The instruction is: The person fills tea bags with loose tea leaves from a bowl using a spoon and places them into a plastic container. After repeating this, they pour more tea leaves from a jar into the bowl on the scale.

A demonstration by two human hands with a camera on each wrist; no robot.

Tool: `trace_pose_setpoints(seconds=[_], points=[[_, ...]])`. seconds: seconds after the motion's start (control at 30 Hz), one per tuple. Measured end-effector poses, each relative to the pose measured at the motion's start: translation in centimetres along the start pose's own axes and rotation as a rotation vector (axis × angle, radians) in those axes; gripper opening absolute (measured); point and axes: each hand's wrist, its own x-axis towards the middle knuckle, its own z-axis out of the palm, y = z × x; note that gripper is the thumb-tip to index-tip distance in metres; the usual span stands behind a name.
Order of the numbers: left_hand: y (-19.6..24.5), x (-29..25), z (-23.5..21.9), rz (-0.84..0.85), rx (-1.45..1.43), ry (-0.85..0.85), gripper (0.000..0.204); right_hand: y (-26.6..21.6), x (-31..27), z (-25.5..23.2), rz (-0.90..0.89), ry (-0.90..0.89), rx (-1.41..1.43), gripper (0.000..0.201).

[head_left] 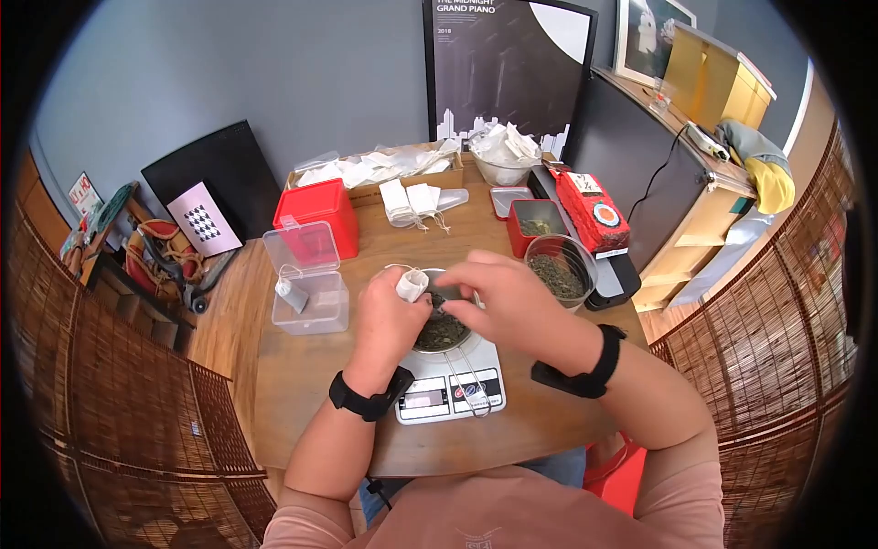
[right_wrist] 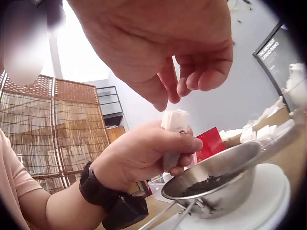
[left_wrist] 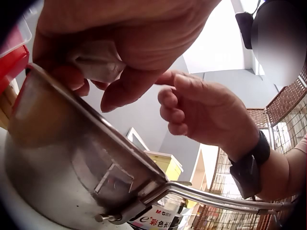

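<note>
My left hand (head_left: 391, 316) grips a small white drawstring tea bag (head_left: 412, 285), its mouth upward, beside the rim of a metal bowl (right_wrist: 242, 158). Dark dried tea leaves (right_wrist: 209, 184) lie inside that bowl, which has a wire handle (left_wrist: 216, 197) and stands on a white kitchen scale (head_left: 423, 410). Above the bag, my right hand (head_left: 508, 291) hovers with fingers loosely bent and thumb apart from them; nothing shows between them. In the right wrist view, its fingertips (right_wrist: 160, 103) hang just over the bag's mouth.
At the left are a clear lidded box (head_left: 311, 306) holding one filled bag and a red canister (head_left: 337, 215). Loose leaves fill a clear tub (head_left: 560, 274) and a red tin (head_left: 538, 220) at the right. White bags (head_left: 413, 201) lie at the back, near a bowl (head_left: 503, 169) of more.
</note>
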Motion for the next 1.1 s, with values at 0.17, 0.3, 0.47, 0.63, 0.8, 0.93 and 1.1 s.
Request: trace_pose_setpoints(seconds=[0.17, 0.3, 0.47, 0.63, 0.8, 0.93, 1.1], points=[[0.2, -0.2, -0.1, -0.003, -0.027, -0.024, 0.020, -0.2, 1.8, 1.6, 0.002, 0.019, -0.019, 0.020], [1.6, -0.5, -0.8, -0.051, -0.051, -0.060, 0.033, 0.0, 2.7, 2.0, -0.008, 0.024, 0.011, 0.010], [1.0, -1.0, -1.2, 0.022, -0.077, -0.030, 0.058, 0.2, 3.3, 1.3, 0.007, 0.031, 0.007, 0.008], [1.6, -0.9, -2.0, 0.017, -0.173, -0.107, 0.062, 0.2, 3.4, 0.9, -0.020, -0.004, 0.055, 0.007], [2.2, -0.8, -2.4, -0.124, -0.438, -0.276, 0.046, -0.3, 3.2, 0.2, -0.090, -0.024, 0.098, 0.008], [2.2, -0.8, -2.1, -0.133, -0.398, -0.275, 0.033, -0.9, 2.8, 0.3, -0.148, -0.043, 0.140, 0.009], [1.0, -1.2, -1.2, -0.051, -0.454, -0.121, 0.016, -2.0, 1.9, -0.2, -0.166, -0.047, 0.150, 0.016]])
